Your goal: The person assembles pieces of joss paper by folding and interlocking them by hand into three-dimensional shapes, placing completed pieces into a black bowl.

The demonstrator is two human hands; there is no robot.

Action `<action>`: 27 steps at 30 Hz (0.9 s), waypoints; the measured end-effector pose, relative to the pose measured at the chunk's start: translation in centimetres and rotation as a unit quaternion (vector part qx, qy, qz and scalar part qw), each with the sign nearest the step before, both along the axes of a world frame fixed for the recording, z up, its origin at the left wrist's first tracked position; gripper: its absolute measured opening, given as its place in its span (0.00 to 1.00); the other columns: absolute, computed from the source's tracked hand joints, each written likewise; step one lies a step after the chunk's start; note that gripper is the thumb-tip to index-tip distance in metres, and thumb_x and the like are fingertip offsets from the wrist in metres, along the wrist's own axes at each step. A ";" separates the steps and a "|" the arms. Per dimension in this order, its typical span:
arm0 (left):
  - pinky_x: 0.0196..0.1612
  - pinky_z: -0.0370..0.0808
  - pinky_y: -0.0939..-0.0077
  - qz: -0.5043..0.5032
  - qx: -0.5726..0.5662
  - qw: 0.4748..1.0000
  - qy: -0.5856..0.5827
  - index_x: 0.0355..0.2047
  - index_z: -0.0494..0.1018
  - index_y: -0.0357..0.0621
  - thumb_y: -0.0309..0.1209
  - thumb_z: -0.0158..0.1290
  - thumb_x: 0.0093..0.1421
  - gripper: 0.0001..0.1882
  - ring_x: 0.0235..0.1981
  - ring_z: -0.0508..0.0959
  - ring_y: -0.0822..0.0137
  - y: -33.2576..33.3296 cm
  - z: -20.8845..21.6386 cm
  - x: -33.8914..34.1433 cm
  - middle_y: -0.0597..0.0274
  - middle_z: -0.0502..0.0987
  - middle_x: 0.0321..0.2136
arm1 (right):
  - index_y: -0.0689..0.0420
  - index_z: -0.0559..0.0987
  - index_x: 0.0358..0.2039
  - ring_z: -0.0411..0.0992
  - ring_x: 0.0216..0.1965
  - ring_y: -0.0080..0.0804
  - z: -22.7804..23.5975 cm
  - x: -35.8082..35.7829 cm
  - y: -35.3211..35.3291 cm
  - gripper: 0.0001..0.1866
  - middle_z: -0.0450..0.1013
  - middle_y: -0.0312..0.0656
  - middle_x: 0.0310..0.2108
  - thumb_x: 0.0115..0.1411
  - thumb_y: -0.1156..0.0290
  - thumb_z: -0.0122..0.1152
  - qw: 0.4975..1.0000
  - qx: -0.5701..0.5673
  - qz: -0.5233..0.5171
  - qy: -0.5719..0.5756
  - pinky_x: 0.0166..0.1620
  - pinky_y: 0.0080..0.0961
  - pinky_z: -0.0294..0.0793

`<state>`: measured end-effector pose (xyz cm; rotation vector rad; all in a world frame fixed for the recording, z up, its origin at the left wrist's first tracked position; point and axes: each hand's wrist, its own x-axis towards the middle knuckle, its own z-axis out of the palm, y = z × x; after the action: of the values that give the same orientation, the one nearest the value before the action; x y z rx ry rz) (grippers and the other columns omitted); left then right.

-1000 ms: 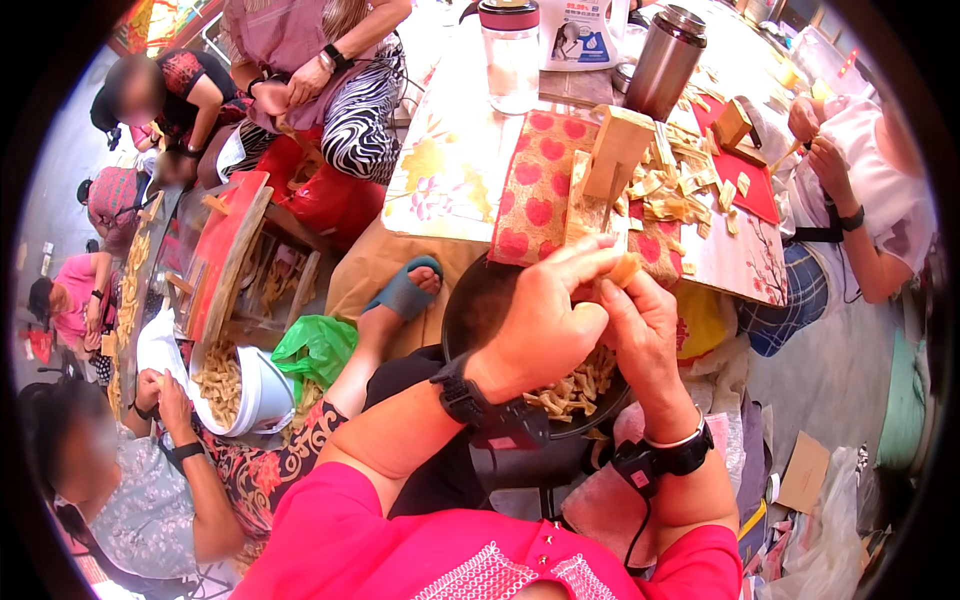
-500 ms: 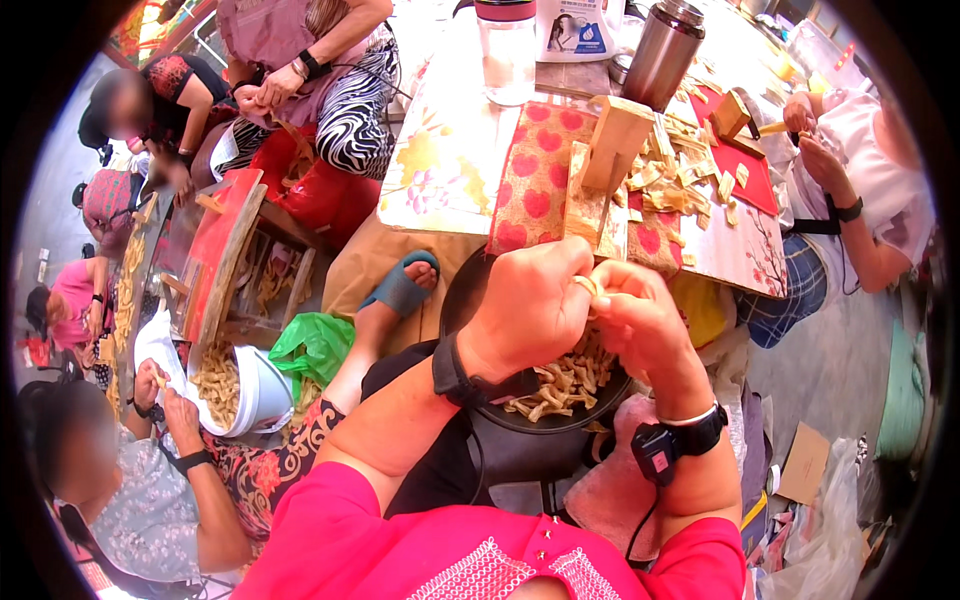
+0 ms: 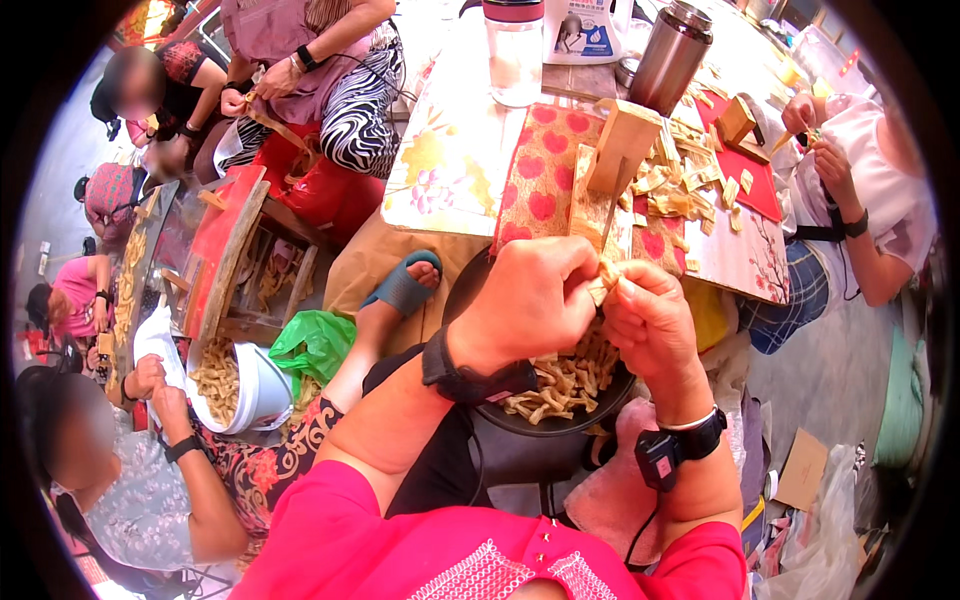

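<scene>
Over a dark round pan (image 3: pixel 520 420), my left hand (image 3: pixel 525 305) and my right hand (image 3: pixel 652 312) meet, both closed on one short tan strip (image 3: pixel 602 285) that looks like tofu skin. The strip is bent or knotted between thumbs and fingertips. Many knotted tan pieces (image 3: pixel 565 385) fill the pan below. Just beyond my hands stands an upright wooden block (image 3: pixel 624 145) on a wooden base, set on a heart-patterned board (image 3: pixel 522 200). Flat loose strips (image 3: pixel 682 190) lie heaped to the right of the block.
A steel flask (image 3: pixel 672 60), a clear jar (image 3: pixel 515 65) and a white jug (image 3: pixel 585 30) stand at the back of the table. Left are a white bucket (image 3: pixel 262 390) of tan pieces and a green bag (image 3: pixel 318 345). Other people sit around, their hands busy.
The strip between my fingers has turned and shows more plainly. My right hand has moved slightly right and down. At the right, a person's hands have shifted around a strip.
</scene>
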<state>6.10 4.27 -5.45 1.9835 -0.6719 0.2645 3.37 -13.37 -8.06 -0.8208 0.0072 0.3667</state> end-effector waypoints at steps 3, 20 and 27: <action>0.23 0.69 0.74 -0.063 0.047 0.997 0.027 0.22 0.71 0.37 0.26 0.57 0.48 0.06 0.18 0.75 0.64 0.4 0.8 -0.3 0.52 0.70 0.15 | 0.60 0.76 0.36 0.55 0.13 0.11 -0.1 0.1 -0.2 0.05 0.63 0.27 0.16 0.60 0.74 0.55 0.996 -0.077 -0.011 -0.047 0.16 0.11 0.54; 0.31 0.70 0.77 -0.142 0.046 0.970 0.194 0.36 0.73 0.37 0.36 0.54 0.55 0.14 0.26 0.73 0.74 3.4 1.0 0.7 0.62 0.74 0.24 | 0.63 0.78 0.26 0.61 0.19 0.11 2.0 -0.4 -1.9 0.06 0.67 0.27 0.17 0.55 0.74 0.59 0.910 -0.371 -0.011 -0.182 0.22 0.13 0.58; 0.29 0.70 0.67 -0.201 0.134 0.959 0.150 0.31 0.73 0.42 0.36 0.52 0.55 0.10 0.24 0.75 0.56 2.3 0.2 1.6 0.53 0.73 0.20 | 0.64 0.77 0.25 0.62 0.21 0.14 2.3 0.5 -2.4 0.07 0.67 0.31 0.16 0.56 0.73 0.58 0.829 -0.503 -0.002 -0.245 0.24 0.17 0.61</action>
<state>7.72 6.54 -5.23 2.0260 -0.9267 -0.3847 3.91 -15.75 -5.74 -1.9558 -0.3022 0.1101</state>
